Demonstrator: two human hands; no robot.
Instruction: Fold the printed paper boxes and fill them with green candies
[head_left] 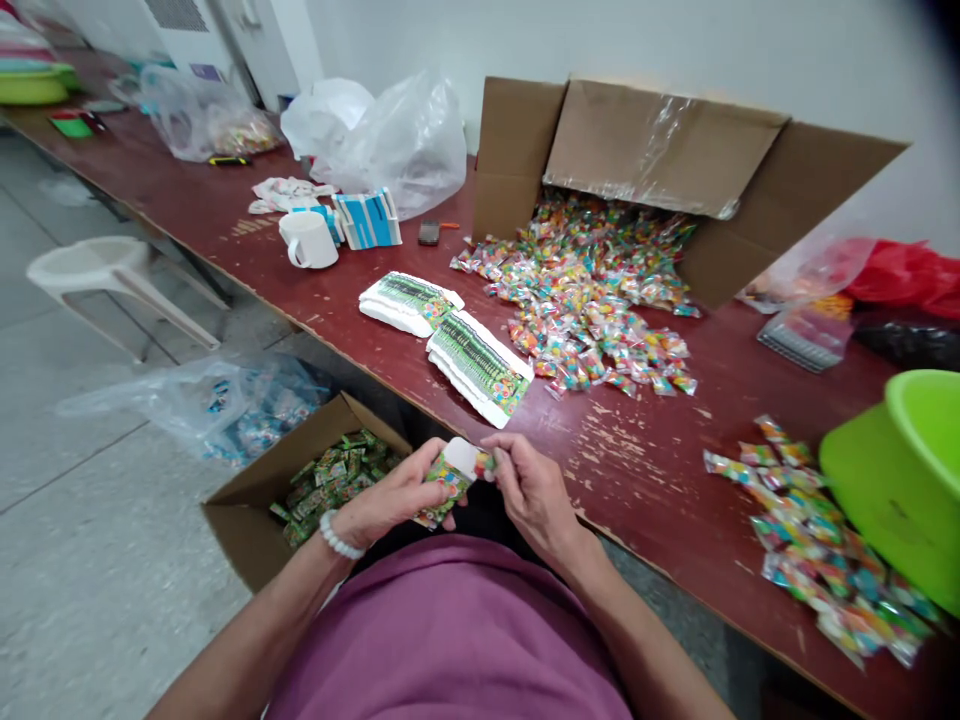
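Gripping the small printed box [453, 478] btwn thumb and fingers, the L hand [405, 490] had it tilted at lower ctr of the frame, white flap showing! And the R hand [531, 490], fingertips pinched nearly tog., had a candy pkt [484, 464] right by the box's flap end! Just above, mid-frame, two stacks of flat cartons [481, 365] showed green fronts w/ bright circles, the print too small to read. Upper L of ctr, the blue-and-white carton [367, 220] stood nr the mug [311, 240], any lettering too blurry to tell.
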